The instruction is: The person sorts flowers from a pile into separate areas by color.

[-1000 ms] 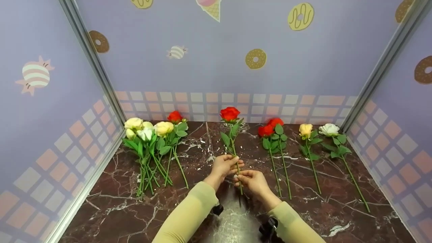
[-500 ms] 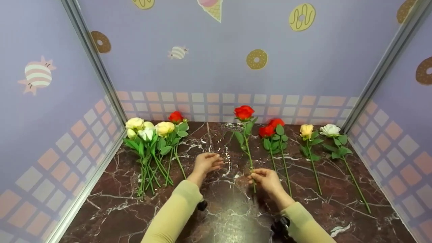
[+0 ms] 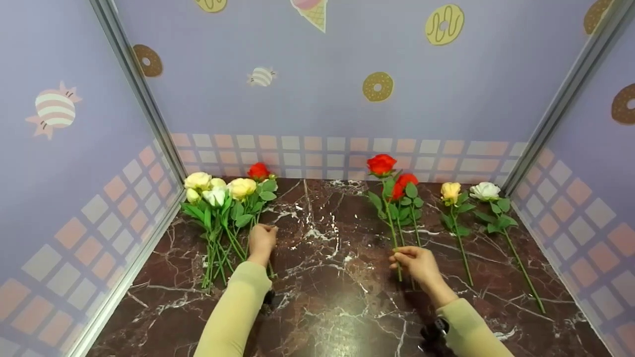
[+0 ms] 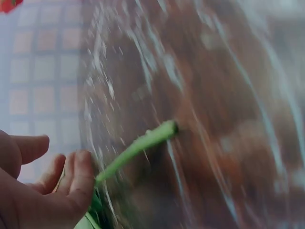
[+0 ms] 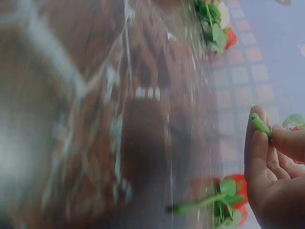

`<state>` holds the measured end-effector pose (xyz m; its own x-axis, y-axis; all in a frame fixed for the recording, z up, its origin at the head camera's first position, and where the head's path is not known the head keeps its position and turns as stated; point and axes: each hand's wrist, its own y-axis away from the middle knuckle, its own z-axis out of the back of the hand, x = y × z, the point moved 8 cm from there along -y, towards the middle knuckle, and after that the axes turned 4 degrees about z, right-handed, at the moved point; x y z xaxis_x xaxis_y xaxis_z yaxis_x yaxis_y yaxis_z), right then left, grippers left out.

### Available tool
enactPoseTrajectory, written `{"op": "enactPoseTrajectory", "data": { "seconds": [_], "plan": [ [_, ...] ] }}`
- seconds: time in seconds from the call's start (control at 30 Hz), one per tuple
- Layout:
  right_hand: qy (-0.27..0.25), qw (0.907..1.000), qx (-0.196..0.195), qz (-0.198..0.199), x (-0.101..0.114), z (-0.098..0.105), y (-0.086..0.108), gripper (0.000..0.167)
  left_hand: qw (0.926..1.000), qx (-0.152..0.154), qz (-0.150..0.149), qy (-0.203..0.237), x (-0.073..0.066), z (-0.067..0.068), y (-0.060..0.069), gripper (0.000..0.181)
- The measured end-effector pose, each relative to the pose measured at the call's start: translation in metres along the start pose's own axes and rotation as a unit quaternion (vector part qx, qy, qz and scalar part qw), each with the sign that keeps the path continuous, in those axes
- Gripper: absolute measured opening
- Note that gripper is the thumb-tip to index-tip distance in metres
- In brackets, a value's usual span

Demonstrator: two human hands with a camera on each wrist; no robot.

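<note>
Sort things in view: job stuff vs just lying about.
Likely job:
long red rose, pinched in right hand
mixed yellow, white and red flowers by left hand

Likely lying about:
leafy red roses at right
leafy yellow rose
leafy white rose

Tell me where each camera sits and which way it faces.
Head: on the head, facing forward and down at table and flowers; left hand, right hand and sleeves show.
Left wrist: worn there, looking at a stem; the left hand shows.
Right wrist: worn there, looking at a pinched stem; the right hand shows.
Head and right wrist both show that pinched stem.
</note>
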<state>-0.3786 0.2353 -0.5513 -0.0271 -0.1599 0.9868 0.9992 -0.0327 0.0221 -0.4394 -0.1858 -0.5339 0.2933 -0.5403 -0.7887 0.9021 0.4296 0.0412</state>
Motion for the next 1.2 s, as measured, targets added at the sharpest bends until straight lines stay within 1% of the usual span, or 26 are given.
{"op": "enactPoseTrajectory", "data": {
  "seconds": [0.07,0.17,0.27,0.4,0.5,0.67,0.7,0.8,0.83,0.9,0.97,1.0,1.03,1.1,1.13,1.2],
  "plan": [
    [0.009,1.0,-0.003,-0.001,-0.001,0.008,0.0,0.031,0.9998,-0.016,0.001,-0.008,0.004,0.005,-0.001,0.024],
    [0.007,0.9999,-0.009,-0.005,-0.004,0.019,0.0,0.032,0.9991,-0.037,-0.004,-0.018,0.007,0.011,-0.002,0.022],
    [0.024,0.9995,-0.017,-0.008,-0.007,0.03,0.0,0.032,0.9988,-0.042,0.004,-0.026,0.011,0.014,-0.004,0.032],
    [0.06,0.9976,-0.032,-0.013,-0.011,0.044,0.001,0.034,0.9982,-0.03,0.025,-0.046,0.017,0.015,-0.006,0.048],
    [0.071,0.9965,-0.038,-0.022,-0.015,0.051,0.001,0.035,0.997,-0.016,0.026,-0.071,0.019,0.015,-0.006,0.048],
    [0.08,0.9954,-0.04,-0.033,-0.021,0.055,-0.001,0.033,0.9937,0.013,0.017,-0.11,0.02,0.015,-0.006,0.041],
    [0.082,0.9953,-0.039,-0.035,-0.022,0.055,-0.001,0.033,0.9932,0.019,0.018,-0.114,0.021,0.014,-0.007,0.038],
    [0.085,0.9949,-0.036,-0.041,-0.026,0.054,-0.002,0.033,0.9931,0.038,0.024,-0.109,0.023,0.013,-0.009,0.009],
    [0.084,0.995,-0.034,-0.043,-0.026,0.054,-0.003,0.033,0.9934,0.041,0.028,-0.104,0.023,0.013,-0.009,0.003],
    [0.083,0.995,-0.03,-0.047,-0.028,0.053,-0.004,0.032,0.9948,0.051,0.039,-0.08,0.025,0.012,-0.011,0.012],
    [0.089,0.9944,-0.025,-0.052,-0.03,0.053,-0.004,0.031,0.9954,0.068,0.06,-0.031,0.028,0.01,-0.013,0.011],
    [0.095,0.9938,-0.021,-0.053,-0.03,0.052,-0.004,0.03,0.9946,0.075,0.072,-0.004,0.03,0.008,-0.014,0.016],
    [0.104,0.993,-0.018,-0.053,-0.031,0.052,-0.004,0.029,0.9929,0.081,0.084,0.024,0.031,0.007,-0.014,0.024],
    [0.124,0.9908,-0.012,-0.052,-0.031,0.051,-0.003,0.028,0.987,0.092,0.108,0.075,0.034,0.004,-0.015,0.04],
    [0.141,0.9888,-0.009,-0.048,-0.03,0.05,-0.003,0.027,0.9838,0.094,0.118,0.096,0.035,0.003,-0.016,0.044],
    [0.176,0.9837,-0.008,-0.037,-0.027,0.05,-0.003,0.026,0.9791,0.093,0.128,0.128,0.036,0.001,-0.017,0.044]
  ]
}}
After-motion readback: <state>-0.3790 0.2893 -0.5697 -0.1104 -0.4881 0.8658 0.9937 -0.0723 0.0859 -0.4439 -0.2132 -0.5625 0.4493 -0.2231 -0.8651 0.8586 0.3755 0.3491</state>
